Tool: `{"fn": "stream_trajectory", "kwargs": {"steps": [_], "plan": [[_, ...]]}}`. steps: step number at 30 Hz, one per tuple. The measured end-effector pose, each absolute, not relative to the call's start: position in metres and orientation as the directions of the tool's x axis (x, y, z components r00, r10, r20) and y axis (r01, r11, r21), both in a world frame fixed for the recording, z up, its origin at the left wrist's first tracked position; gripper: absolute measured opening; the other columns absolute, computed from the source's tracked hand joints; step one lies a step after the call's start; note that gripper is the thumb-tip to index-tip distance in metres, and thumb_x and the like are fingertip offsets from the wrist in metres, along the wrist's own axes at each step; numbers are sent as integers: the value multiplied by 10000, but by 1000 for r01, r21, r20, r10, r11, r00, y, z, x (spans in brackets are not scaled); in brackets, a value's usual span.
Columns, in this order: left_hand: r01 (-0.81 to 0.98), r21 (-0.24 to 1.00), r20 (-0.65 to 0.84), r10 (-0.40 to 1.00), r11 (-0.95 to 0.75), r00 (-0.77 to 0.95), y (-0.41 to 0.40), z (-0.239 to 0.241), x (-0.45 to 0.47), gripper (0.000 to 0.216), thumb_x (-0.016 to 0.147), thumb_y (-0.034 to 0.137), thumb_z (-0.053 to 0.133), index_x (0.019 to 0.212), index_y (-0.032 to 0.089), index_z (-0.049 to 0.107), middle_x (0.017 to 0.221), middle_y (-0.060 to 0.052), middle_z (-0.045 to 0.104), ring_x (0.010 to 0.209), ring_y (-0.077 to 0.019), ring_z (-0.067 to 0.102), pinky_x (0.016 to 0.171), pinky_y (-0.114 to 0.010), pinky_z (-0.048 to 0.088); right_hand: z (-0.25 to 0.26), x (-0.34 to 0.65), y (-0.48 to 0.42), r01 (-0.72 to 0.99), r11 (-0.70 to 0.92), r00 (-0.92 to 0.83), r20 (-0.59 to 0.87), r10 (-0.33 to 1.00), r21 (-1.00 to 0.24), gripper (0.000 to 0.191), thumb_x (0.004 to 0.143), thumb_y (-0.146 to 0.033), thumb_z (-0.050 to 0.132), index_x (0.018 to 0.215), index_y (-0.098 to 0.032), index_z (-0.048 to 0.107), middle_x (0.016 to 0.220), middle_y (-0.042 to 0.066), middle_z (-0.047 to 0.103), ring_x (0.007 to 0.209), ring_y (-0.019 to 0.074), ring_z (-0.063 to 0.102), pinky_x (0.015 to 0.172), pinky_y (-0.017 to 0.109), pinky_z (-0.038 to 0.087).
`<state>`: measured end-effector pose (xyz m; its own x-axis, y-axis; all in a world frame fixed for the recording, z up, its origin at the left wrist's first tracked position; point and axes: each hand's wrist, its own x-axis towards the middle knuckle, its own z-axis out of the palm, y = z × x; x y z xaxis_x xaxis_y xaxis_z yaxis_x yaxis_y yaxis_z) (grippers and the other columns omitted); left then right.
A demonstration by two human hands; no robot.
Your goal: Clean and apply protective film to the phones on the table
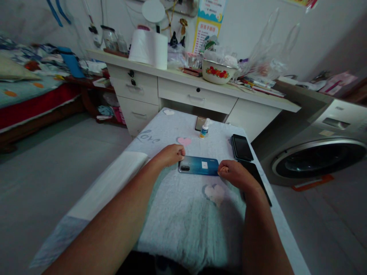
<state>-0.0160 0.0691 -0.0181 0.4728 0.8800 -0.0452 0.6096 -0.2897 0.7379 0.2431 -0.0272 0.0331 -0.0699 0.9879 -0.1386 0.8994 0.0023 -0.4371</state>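
Observation:
A blue phone (198, 166) lies face down, back up, across a small table covered with a pale heart-print cloth (177, 214). My left hand (171, 154) grips its left end, by the camera, with curled fingers. My right hand (233, 173) pinches its right end, fingers closed. A small white sticker shows on the phone's back. Both forearms reach in from the bottom of the view.
A black phone (242, 147) lies at the table's right edge, with another dark flat item (258, 179) beside my right wrist. A small spray bottle (204, 128) and a dark card stand further back. A white desk (195, 86), a washing machine (318, 152) and a bed (28, 91) surround the table.

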Motion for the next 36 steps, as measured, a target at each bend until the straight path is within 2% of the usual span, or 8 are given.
{"fn": "stream_trajectory", "kwargs": {"steps": [9, 16, 25, 36], "plan": [[621, 734, -59, 885, -276, 462, 68, -16, -15, 105, 688, 156, 563, 774, 160, 623, 646, 17, 594, 618, -118, 543, 565, -222, 358, 14, 242, -8, 916, -49, 62, 22, 998, -397, 113, 769, -147, 564, 790, -152, 675, 808, 48, 666, 750, 143, 566, 692, 227, 363], [623, 724, -40, 885, -294, 464, 68, -17, -16, 104, 691, 135, 563, 768, 160, 627, 639, 16, 594, 611, -116, 540, 559, -218, 346, 1, 237, 5, 954, -49, 94, 143, 985, -296, 184, 839, -158, 500, 833, -151, 684, 876, 65, 640, 795, 146, 547, 718, 233, 350], [635, 712, -43, 883, -301, 467, 69, -17, -17, 109, 700, 144, 565, 788, 162, 626, 658, 12, 599, 625, -123, 550, 567, -221, 358, 4, 204, 8, 970, 24, 18, 169, 985, -243, 213, 872, -143, 471, 864, -157, 683, 884, 70, 612, 789, 148, 538, 703, 237, 337], [652, 694, -46, 886, -304, 462, 69, -14, -16, 115, 706, 131, 566, 792, 163, 636, 673, 8, 618, 639, -128, 561, 588, -225, 372, 3, 179, 7, 932, 199, -157, 158, 975, -304, 205, 897, -145, 465, 896, -163, 669, 902, 55, 605, 811, 135, 541, 735, 219, 350]]}}
